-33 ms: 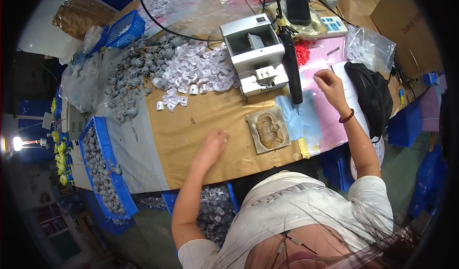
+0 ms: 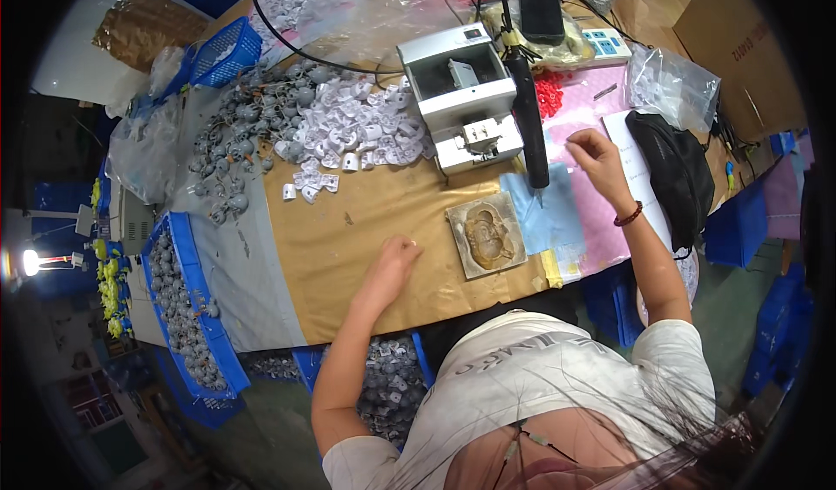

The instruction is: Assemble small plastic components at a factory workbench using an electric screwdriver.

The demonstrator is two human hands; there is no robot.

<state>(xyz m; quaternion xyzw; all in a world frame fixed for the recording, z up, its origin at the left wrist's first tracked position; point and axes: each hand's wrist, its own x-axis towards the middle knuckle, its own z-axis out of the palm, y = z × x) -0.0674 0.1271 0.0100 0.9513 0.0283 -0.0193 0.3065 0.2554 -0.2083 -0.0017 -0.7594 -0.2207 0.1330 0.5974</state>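
Note:
My left hand [image 2: 392, 272] is closed over the brown table covering, left of a square metal mould [image 2: 489, 236] with a rounded hollow. A tiny pale spot shows at its fingertips, too small to name. Over the pink sheet [image 2: 601, 220], my right hand [image 2: 599, 161] is raised with fingers curled to the thumb; whatever they pinch, if anything, cannot be made out. Between the hands stand a silver-white machine [image 2: 466, 98] and a black pen-like tool [image 2: 531, 124], its tip above a blue cloth [image 2: 550, 216]. White plastic parts [image 2: 361, 124] are heaped beyond my left hand.
Grey round parts with wires [image 2: 231, 155] lie farther left. A blue bin [image 2: 196, 311] of grey parts stands at the left edge. Red pieces [image 2: 549, 94], a phone [image 2: 542, 13], a power strip [image 2: 607, 46], a black bag [image 2: 669, 172] and a carton [image 2: 731, 54] occupy the right side.
My left hand has shifted slightly to the right, its fingertips a little lower. My right hand stays almost in place, and the objects on the table look unchanged.

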